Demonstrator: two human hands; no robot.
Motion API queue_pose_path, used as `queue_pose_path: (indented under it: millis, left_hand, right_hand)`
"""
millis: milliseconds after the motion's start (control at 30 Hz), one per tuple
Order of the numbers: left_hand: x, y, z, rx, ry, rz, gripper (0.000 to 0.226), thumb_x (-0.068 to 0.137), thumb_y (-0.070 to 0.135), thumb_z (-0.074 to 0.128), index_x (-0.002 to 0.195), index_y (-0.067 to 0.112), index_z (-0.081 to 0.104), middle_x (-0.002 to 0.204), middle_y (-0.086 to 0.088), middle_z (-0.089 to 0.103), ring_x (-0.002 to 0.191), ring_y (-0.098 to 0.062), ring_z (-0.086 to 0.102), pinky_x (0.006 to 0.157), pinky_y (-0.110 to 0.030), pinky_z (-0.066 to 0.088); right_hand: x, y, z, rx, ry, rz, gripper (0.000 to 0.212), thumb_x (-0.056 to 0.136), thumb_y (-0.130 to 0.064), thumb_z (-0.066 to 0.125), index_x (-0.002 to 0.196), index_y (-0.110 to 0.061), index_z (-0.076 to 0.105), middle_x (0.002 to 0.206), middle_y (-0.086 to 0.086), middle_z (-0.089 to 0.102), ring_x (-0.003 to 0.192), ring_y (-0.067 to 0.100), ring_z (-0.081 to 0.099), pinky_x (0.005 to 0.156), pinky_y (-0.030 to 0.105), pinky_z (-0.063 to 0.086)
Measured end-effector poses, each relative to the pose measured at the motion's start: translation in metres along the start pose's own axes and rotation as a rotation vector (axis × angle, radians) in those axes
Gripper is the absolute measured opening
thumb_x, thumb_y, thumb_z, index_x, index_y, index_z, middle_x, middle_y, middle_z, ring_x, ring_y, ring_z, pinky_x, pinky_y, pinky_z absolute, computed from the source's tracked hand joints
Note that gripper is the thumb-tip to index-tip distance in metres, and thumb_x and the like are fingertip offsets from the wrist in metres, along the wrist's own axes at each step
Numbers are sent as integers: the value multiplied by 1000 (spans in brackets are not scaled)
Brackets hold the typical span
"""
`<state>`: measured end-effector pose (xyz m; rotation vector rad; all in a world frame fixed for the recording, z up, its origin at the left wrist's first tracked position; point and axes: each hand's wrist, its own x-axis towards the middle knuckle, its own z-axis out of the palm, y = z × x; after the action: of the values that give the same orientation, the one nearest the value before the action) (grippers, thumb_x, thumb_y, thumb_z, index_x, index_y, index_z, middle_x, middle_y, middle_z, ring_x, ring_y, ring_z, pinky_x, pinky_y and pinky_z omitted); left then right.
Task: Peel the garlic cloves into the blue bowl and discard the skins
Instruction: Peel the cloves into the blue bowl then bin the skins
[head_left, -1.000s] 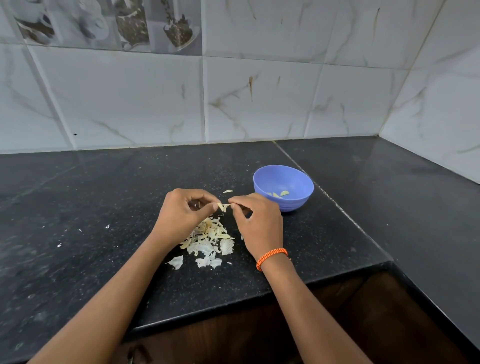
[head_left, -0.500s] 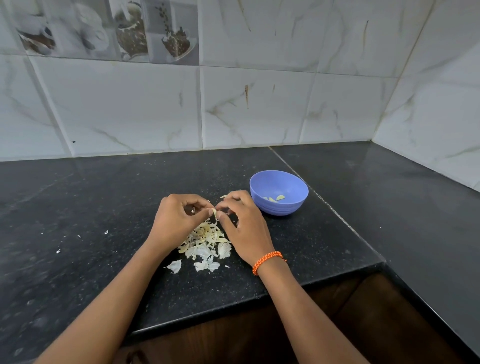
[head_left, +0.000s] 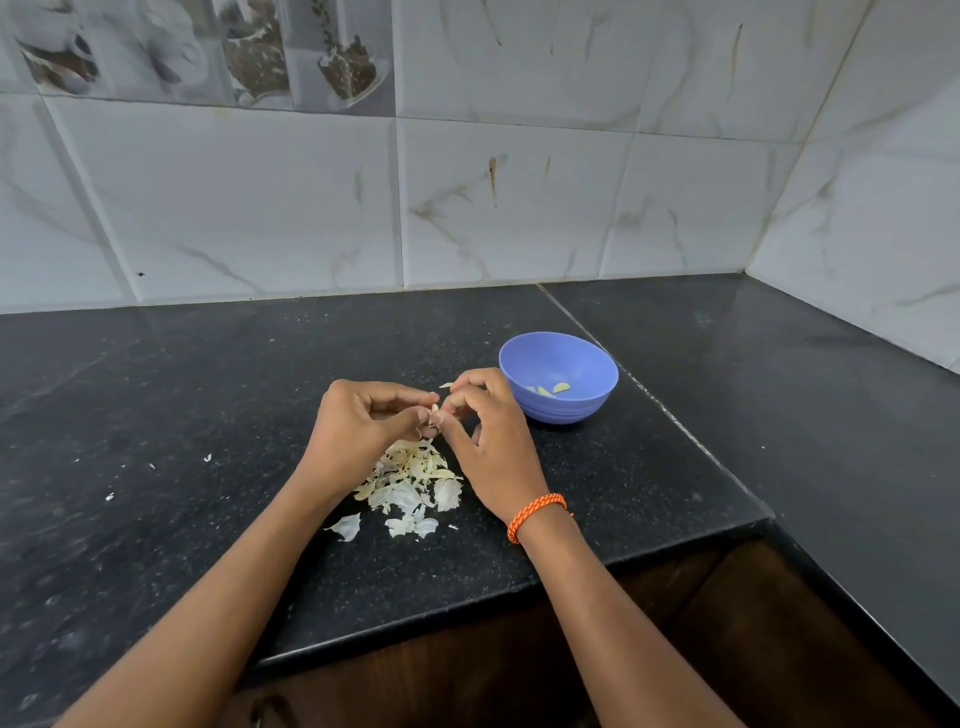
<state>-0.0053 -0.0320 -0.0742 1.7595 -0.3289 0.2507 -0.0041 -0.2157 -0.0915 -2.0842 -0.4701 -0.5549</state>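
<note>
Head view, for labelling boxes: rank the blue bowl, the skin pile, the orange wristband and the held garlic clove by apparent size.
Largest to smallest:
1. blue bowl and skin pile, too alike to rank
2. orange wristband
3. garlic clove, mostly hidden by fingers

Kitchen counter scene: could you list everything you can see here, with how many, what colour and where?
bowl: one, blue, on the counter, right of the hands
peeled cloves: a few, pale yellow, inside the bowl
pile of skins: one heap, off-white, on the counter below and between the hands
stray skin bits: a few, white, scattered left of the pile
countertop: black speckled stone, meeting in a corner
wall tiles: white marbled, behind the counter; the upper left ones carry printed pictures
garlic clove: one, pale, pinched between both hands' fingertips
wristband: one, orange, on the right wrist
left hand: pinches the clove
right hand: pinches the clove
</note>
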Motion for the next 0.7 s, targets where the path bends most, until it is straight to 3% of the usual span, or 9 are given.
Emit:
queue_pose_path:
  millis: [100, 267, 533, 700]
  left_hand:
    - [0, 1, 1, 1, -49, 5, 25, 88, 2, 86, 112, 8, 83, 101, -3, 84, 93, -24, 82, 90, -37, 66]
    - [3, -4, -1, 103, 1, 45, 21, 90, 5, 85, 107, 16, 86, 94, 1, 83, 85, -19, 81, 86, -38, 66]
    - [3, -7, -4, 182, 61, 57, 21, 99, 13, 77, 119, 15, 82, 93, 7, 84, 88, -11, 81, 91, -42, 66]
    - [2, -4, -1, 122, 18, 41, 21, 92, 15, 85, 112, 18, 80, 90, 2, 83, 86, -16, 82, 87, -40, 66]
  right_hand:
    - [0, 1, -2, 25, 14, 12, 12, 103, -19, 69, 91, -17, 68, 116, -8, 51, 104, 10, 59, 74, 13, 44]
    - [1, 3, -1, -18, 5, -9, 15, 107, -16, 62, 97, -13, 72, 116, -7, 52, 106, 6, 57, 86, 27, 53]
    - [0, 4, -3, -22, -27, 18, 28, 100, -2, 67, 108, -24, 83, 107, -7, 59, 103, 6, 60, 86, 16, 51]
    - [0, 2, -4, 1, 54, 56, 15, 101, -15, 68, 103, -22, 81, 106, -10, 62, 102, 7, 62, 80, 17, 50]
